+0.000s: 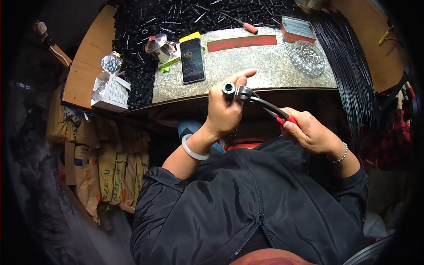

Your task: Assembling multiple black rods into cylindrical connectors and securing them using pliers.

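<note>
Over the near edge of the table, my left hand [221, 112] is closed around a short black tubular part [229, 87] whose round end faces up. Its forefinger points out to the right. Red-handled pliers [264, 104] are gripped in my right hand [309, 132], with their handles running down into my fist. The pliers' metal head lies right beside the tubular part, against my left fingers. Whether the jaws bite on anything is too small to tell.
On the stone-patterned board [265, 66] lie a phone [192, 62], a red strip [242, 43], and a glass dish [308, 57] of small metal pieces. Black parts [159, 17] heap behind; long black rods [346, 66] overhang at right. Another person's plaid sleeve [399, 121] shows far right.
</note>
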The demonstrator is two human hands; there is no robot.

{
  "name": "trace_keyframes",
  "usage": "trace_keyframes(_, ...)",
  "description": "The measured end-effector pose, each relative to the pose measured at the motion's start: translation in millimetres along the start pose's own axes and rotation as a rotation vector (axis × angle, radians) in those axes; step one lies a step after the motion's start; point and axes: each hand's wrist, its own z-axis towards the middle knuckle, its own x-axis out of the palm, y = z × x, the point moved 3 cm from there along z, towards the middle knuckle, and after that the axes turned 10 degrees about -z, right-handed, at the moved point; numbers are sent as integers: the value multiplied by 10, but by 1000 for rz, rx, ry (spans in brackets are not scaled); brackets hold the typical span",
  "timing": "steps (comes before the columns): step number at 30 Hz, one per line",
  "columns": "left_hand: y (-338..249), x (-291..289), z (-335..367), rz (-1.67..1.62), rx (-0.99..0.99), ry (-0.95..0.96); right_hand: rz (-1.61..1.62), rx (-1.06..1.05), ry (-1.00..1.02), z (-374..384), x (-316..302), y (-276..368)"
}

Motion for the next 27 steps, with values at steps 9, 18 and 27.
trace_keyframes(9,206,1,60,-89,19,-90,-346,21,-346,207,-188,-515)
trace_keyframes(18,93,108,-78,-107,26,-97,-905,712,-584,446,-1551,-1267)
trace_keyframes(27,124,181,-45,-81,44,18,-964,680,-583,436,-1607,-1441)
